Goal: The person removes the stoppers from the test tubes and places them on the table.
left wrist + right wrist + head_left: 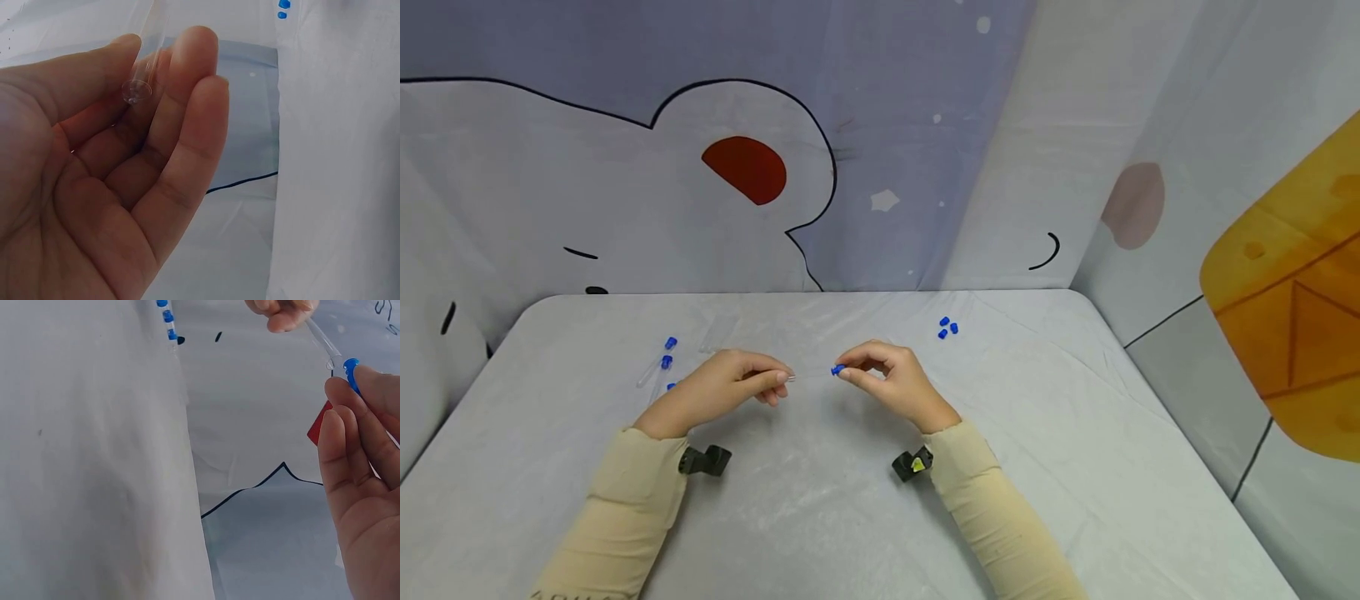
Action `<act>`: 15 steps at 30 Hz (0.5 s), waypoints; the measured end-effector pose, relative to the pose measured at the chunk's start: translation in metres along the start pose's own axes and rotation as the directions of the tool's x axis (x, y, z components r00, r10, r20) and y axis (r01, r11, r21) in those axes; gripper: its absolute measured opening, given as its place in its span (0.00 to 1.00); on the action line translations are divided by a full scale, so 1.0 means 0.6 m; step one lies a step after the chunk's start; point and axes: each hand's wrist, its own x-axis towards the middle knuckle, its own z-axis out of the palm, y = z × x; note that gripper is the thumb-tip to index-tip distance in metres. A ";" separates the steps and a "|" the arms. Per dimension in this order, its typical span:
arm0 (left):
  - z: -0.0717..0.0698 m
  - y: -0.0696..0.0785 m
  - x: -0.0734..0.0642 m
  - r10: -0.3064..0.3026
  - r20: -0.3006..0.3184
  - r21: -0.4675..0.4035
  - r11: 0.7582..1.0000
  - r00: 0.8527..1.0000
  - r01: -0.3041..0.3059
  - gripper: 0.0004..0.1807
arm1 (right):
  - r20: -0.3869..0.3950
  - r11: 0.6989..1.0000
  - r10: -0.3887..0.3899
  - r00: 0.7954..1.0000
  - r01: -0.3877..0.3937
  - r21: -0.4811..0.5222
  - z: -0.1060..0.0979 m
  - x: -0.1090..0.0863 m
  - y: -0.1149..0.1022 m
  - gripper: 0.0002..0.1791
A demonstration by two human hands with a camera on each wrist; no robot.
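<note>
My left hand [722, 390] pinches a clear test tube [324, 340] between thumb and fingers. The tube's rounded end shows beside the thumb in the left wrist view, and its other end points toward my right hand [891, 385]. Between the right thumb and forefinger is a small blue cap [351, 372], level with the tube's mouth and right beside it in the right wrist view. Both hands are raised over the middle of the white table [820, 517].
Several loose blue caps [943, 321] lie toward the back right. Tubes fitted with blue caps [666, 362] lie at the left, one partly hidden by my left hand. More clear tubes [718, 333] lie behind that hand. A printed curtain [910, 125] rises at the table's back edge.
</note>
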 end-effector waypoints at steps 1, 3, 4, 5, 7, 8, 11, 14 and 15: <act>0.000 -0.001 -0.001 0.000 -0.005 0.011 1.000 1.000 0.000 0.17 | -0.003 1.000 0.002 1.000 -0.002 0.002 -0.001 0.000 0.000 0.06; -0.001 -0.003 -0.001 0.002 -0.009 0.021 1.000 1.000 -0.002 0.17 | -0.007 1.000 0.010 1.000 -0.010 0.004 -0.002 0.000 0.000 0.06; -0.002 -0.004 -0.001 0.001 -0.009 0.023 1.000 1.000 -0.001 0.16 | -0.006 1.000 0.015 1.000 -0.015 0.003 -0.002 0.000 0.000 0.06; -0.002 -0.004 -0.001 0.003 -0.009 0.025 1.000 1.000 -0.003 0.16 | -0.005 1.000 0.019 1.000 -0.019 -0.001 -0.002 0.000 0.000 0.07; -0.002 -0.005 -0.001 0.005 -0.010 0.027 1.000 1.000 -0.005 0.16 | -0.004 1.000 0.024 1.000 -0.024 -0.005 -0.002 0.001 -0.004 0.07; -0.003 -0.005 -0.001 0.003 -0.010 0.028 1.000 1.000 -0.003 0.16 | -0.004 1.000 0.023 1.000 -0.023 -0.006 -0.002 0.001 -0.011 0.07; -0.003 -0.005 -0.001 -0.003 -0.015 0.027 1.000 1.000 0.003 0.17 | -0.009 1.000 0.022 1.000 -0.022 -0.004 -0.005 0.002 -0.031 0.08; -0.004 -0.005 -0.001 -0.008 -0.034 0.030 1.000 0.999 0.009 0.17 | -0.024 1.000 0.020 1.000 -0.020 0.001 -0.009 0.002 -0.050 0.08; -0.004 -0.005 -0.001 -0.010 -0.046 0.032 0.999 0.999 0.012 0.16 | -0.031 1.000 0.023 0.999 -0.023 0.003 -0.009 0.002 -0.051 0.09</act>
